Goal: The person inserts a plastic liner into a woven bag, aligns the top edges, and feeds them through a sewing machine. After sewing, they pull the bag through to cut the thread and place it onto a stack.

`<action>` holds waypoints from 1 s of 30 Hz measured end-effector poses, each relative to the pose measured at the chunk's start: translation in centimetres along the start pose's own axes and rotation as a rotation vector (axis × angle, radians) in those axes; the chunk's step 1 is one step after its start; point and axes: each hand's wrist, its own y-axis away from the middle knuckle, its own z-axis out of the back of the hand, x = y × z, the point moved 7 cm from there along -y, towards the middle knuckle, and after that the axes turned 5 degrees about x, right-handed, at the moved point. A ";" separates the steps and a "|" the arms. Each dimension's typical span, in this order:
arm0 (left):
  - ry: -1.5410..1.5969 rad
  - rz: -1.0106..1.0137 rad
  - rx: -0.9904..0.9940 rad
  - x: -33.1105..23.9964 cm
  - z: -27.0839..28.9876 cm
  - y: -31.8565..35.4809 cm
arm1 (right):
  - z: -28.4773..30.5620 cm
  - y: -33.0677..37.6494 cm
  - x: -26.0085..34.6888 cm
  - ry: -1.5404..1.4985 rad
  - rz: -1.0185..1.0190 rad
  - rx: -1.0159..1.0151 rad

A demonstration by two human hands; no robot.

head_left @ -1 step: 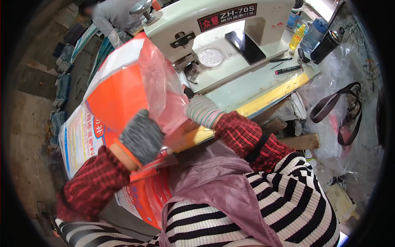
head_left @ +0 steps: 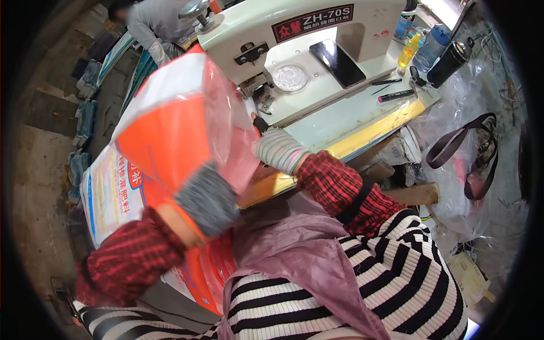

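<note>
An orange and white printed woven bag with a clear plastic liner stands before me, its mouth edge beside the head of a cream sewing machine. My left hand, in a grey glove, lies against the near side of the bag; motion smears it and its fingers are hidden. My right hand, in a pale striped glove with a black fingertip cover, is closed on the bag's liner edge, just below the stitching head. Part of its fingers is behind the plastic.
On the machine bed lie a black phone and a round clear dish. Farther right are a marker, a yellow bottle and a dark flask. A black strap lies over plastic sheeting. Another person works at the far left.
My left hand has slid down and a little to the right along the bag. The bag's upper part has shifted slightly to the right. My right hand has hardly moved.
</note>
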 end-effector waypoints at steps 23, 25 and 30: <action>0.326 -0.128 0.273 -6.7 -0.3 -12.3 | -0.4 2.4 -2.9 -0.578 -0.558 0.426; 0.331 -0.141 0.371 -7.3 -1.4 -11.4 | -2.3 3.9 -2.3 -0.380 -0.535 0.317; 0.097 -0.044 0.502 0.2 1.0 -6.0 | -3.0 1.4 -2.3 -0.344 -0.457 0.404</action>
